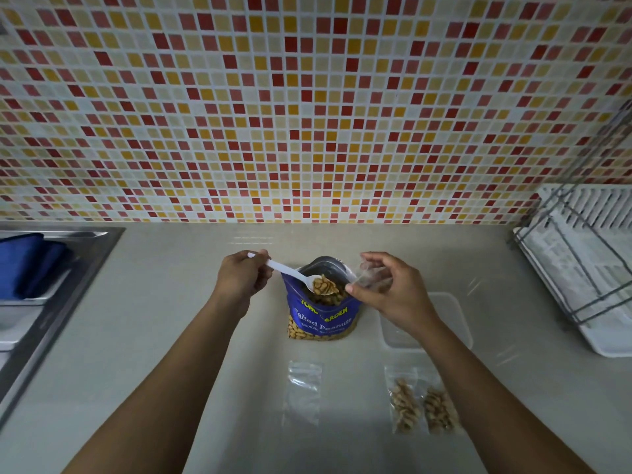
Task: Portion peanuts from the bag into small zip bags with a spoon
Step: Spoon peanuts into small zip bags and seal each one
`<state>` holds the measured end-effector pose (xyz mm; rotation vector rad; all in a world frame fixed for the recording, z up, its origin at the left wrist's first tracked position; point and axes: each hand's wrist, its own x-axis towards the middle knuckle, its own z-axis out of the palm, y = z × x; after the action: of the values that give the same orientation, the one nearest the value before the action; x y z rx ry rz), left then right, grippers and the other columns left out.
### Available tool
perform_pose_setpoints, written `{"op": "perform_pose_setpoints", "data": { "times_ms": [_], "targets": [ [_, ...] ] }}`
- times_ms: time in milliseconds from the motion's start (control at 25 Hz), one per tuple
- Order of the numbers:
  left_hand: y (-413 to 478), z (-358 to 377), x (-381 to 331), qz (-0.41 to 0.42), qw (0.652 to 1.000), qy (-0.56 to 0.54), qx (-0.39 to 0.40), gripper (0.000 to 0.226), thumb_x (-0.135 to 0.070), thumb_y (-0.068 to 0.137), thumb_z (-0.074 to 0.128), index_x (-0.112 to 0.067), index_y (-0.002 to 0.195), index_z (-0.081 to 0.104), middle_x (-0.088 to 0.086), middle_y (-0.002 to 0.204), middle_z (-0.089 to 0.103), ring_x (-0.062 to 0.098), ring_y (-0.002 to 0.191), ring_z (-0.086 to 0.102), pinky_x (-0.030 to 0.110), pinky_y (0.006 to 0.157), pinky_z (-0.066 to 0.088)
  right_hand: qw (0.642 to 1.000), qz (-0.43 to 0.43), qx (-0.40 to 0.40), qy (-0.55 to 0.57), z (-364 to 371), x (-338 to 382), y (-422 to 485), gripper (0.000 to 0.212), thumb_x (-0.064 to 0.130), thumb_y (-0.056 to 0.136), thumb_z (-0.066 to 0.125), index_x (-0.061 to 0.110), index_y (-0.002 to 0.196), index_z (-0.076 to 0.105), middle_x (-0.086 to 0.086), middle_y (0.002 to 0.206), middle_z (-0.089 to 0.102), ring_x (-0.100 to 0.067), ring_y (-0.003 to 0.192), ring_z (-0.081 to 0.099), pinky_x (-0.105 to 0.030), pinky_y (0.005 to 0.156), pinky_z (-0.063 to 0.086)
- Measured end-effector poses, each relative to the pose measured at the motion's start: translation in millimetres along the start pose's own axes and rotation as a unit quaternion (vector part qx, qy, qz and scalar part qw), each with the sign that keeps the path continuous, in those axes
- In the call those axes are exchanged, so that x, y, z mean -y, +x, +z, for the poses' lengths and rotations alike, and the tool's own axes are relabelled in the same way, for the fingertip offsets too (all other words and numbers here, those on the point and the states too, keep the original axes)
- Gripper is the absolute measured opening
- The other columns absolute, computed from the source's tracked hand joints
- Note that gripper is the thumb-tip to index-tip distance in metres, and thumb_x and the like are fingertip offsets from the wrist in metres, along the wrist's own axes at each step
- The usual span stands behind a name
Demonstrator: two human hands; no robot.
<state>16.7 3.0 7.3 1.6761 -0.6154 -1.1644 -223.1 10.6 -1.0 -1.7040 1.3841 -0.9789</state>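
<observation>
Nearest on the surface [342, 439] lie two filled zip bags [405, 407] and an empty zip bag [302, 391], so about half seems done, while beyond, the left hand [239, 278] fingers grip a loaded spoon [290, 273] over the peanut bag [321, 319] and the right hand [390, 292] fingers pinch a clear zip bag [367, 273] awaiting its portion.
</observation>
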Motion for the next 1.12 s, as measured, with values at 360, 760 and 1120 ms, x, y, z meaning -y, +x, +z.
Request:
{"op": "perform_pose_setpoints", "data": {
  "times_ms": [360,760,1120],
  "targets": [
    [-3,-13,-41,0.031,0.998,-0.052,-0.032,0.013,-0.018,0.093,0.053,-0.012,0.085,0.061,0.006,0.074,0.056,0.015,0.067,0.052,0.026,0.067,0.049,0.982,-0.069,-0.006,-0.174,23,8,2,0.061,0.043,0.064,0.080,0.021,0.117,0.059,0.005,0.110,0.065,-0.013,0.094,0.062,-0.028,0.081,0.050],
    [-56,8,-59,0.365,0.898,0.238,0.051,0.017,-0.024,0.093,0.053,-0.011,0.087,0.063,-0.001,0.068,0.065,0.007,0.059,0.063,0.022,0.059,0.050,0.993,-0.054,-0.033,-0.103,42,16,4,0.055,0.041,0.065,0.080,0.021,0.113,0.060,0.005,0.109,0.065,-0.010,0.091,0.059,-0.023,0.078,0.048],
    [-58,0,-84,0.454,0.859,0.222,-0.082,0.024,-0.028,0.094,0.051,-0.008,0.089,0.063,0.007,0.067,0.065,0.020,0.059,0.061,0.033,0.056,0.049,0.996,-0.019,-0.080,-0.037,34,19,-5,0.055,0.040,0.062,0.083,0.021,0.108,0.061,0.007,0.100,0.066,-0.008,0.082,0.065,-0.021,0.071,0.053]
  ]
}}
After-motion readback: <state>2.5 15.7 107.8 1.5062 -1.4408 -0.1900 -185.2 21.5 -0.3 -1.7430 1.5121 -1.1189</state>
